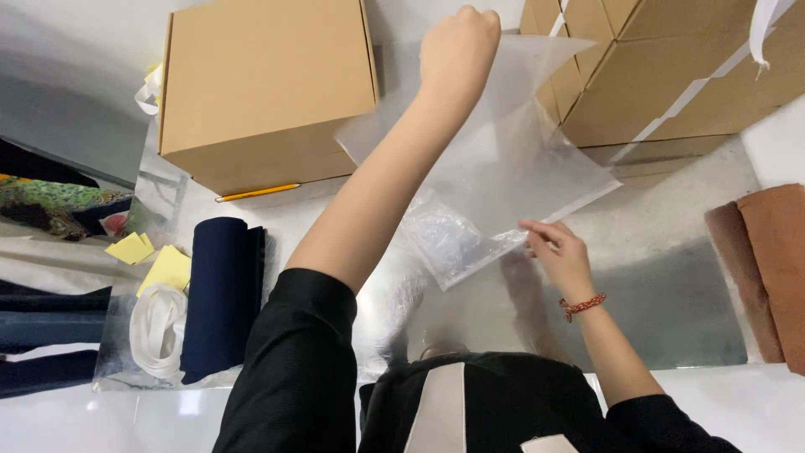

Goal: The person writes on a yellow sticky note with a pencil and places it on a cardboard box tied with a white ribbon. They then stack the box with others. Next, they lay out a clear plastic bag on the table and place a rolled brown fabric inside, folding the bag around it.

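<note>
Two hands on one clear plastic bag (pixel 495 159) — seen from the head camera, it hangs stretched over the middle of the shiny table (pixel 671 310). Left hand (pixel 459 46) is up high, fist clenched on the bag's top edge; right hand (pixel 558 252) is low, fingertips pinched on its bottom edge. Behind, at the far edge, sits a cardboard box (pixel 264 84) with a yellow pencil (pixel 257 192) just in front — a navy fabric roll (pixel 216 294) lies toward the left edge.

Closed cardboard box (pixel 267 80), yellow pencil (pixel 257 192), navy fabric roll (pixel 220 294), yellow notes (pixel 168 268), brown fabric (pixel 767 268)
</note>
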